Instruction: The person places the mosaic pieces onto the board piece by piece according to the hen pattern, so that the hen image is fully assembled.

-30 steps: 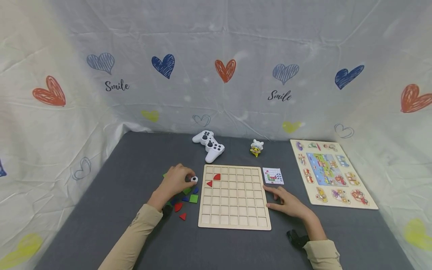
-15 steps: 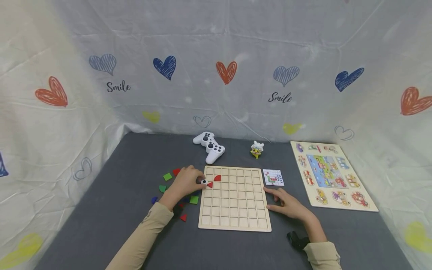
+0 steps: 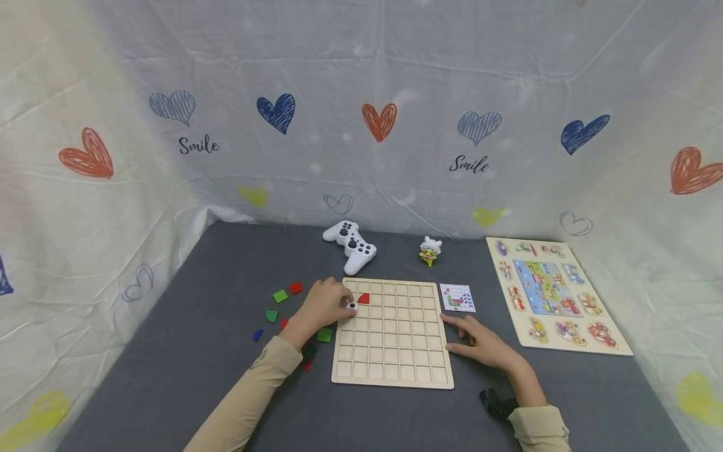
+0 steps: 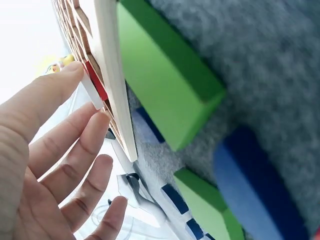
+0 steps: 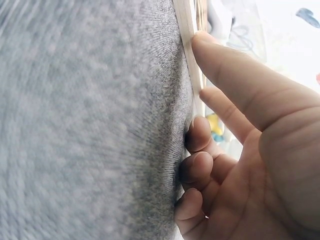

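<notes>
Left hand [image 3: 324, 304] stretched over the 9 o'clock edge of the wooden grid board [image 3: 392, 376], fingertips pinching a small white piece [image 3: 351, 306] onto a cell. Right hand [image 3: 480, 342] flat on the counter [image 3: 169, 370], fingers relaxed, thumb touching the board's 3 o'clock edge. In the board: one red piece [image 3: 364, 298] at 11 o'clock, just beside the white one.

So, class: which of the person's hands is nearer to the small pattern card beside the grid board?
Right. The right hand rests at the grid board's right edge, just below the pattern card. The left hand is at the board's far left side, across the board from the card.
</notes>
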Demonstrator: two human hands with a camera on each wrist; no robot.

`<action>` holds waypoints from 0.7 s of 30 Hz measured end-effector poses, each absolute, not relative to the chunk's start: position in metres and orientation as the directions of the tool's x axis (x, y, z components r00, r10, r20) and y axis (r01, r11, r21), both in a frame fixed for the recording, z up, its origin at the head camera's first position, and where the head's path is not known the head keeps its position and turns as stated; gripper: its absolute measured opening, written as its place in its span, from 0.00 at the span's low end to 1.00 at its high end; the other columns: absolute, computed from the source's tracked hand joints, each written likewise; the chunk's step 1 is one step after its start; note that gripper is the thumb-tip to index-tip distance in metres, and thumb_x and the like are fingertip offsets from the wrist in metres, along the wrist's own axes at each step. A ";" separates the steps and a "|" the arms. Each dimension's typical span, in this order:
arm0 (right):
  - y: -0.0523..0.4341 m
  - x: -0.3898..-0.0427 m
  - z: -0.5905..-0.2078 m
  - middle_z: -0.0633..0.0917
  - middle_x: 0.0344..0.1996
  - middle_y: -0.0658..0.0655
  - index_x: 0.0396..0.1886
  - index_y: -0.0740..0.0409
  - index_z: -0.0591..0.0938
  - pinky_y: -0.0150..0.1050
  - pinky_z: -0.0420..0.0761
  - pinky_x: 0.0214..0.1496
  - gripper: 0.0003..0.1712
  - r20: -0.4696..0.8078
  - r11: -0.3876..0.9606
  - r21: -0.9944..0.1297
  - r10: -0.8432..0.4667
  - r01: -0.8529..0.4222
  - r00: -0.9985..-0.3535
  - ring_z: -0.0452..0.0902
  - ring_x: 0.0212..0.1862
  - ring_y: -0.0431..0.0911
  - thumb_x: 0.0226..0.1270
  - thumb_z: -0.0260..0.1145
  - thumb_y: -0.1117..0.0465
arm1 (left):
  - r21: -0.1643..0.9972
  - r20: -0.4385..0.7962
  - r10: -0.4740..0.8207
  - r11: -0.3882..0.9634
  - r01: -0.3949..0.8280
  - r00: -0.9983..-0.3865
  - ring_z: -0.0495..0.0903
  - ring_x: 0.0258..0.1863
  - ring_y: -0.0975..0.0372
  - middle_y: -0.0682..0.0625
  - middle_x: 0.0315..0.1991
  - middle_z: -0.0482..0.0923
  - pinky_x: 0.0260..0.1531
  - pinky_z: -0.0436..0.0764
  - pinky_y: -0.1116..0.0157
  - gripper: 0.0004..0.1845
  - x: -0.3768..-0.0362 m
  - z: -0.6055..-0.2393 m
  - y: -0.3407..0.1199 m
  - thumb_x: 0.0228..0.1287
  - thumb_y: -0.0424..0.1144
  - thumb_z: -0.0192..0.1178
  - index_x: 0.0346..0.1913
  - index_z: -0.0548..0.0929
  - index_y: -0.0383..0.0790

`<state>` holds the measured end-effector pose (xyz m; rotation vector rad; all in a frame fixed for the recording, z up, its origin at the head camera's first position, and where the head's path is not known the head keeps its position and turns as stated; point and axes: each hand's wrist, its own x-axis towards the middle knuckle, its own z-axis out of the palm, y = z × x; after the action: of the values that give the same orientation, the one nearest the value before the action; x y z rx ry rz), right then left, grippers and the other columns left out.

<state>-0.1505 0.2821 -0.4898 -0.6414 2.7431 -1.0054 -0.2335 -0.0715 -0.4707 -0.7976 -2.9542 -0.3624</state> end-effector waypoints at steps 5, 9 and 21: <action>0.282 -0.151 -0.490 0.66 0.28 0.51 0.66 0.58 0.67 0.30 0.62 0.26 0.37 0.008 0.686 -0.641 -0.443 -0.344 -0.897 0.56 0.24 0.36 0.59 0.66 0.51 | 0.208 0.124 0.495 0.835 0.510 -0.860 0.69 0.31 0.62 0.58 0.25 0.73 0.39 0.71 0.55 0.16 -0.232 -0.468 -0.070 0.48 0.55 0.69 0.35 0.87 0.50; 0.282 -0.151 -0.490 0.66 0.28 0.50 0.66 0.57 0.67 0.30 0.62 0.26 0.37 0.004 0.688 -0.640 -0.442 -0.342 -0.897 0.56 0.24 0.37 0.59 0.66 0.50 | 0.226 0.118 0.525 0.812 0.538 -0.843 0.70 0.35 0.61 0.55 0.31 0.76 0.45 0.71 0.52 0.16 -0.232 -0.466 -0.074 0.51 0.53 0.67 0.41 0.86 0.50; 0.283 -0.152 -0.492 0.66 0.28 0.51 0.66 0.57 0.67 0.30 0.62 0.26 0.37 0.011 0.689 -0.635 -0.443 -0.348 -0.896 0.55 0.24 0.36 0.59 0.66 0.50 | 0.232 0.096 0.563 0.789 0.568 -0.821 0.69 0.35 0.62 0.54 0.36 0.77 0.46 0.70 0.51 0.10 -0.233 -0.465 -0.081 0.56 0.40 0.65 0.42 0.86 0.52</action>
<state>-0.1519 0.2833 -0.4919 -0.6490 2.7535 -0.9912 -0.2330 -0.0814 -0.4649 -0.9330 -2.9510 -0.3939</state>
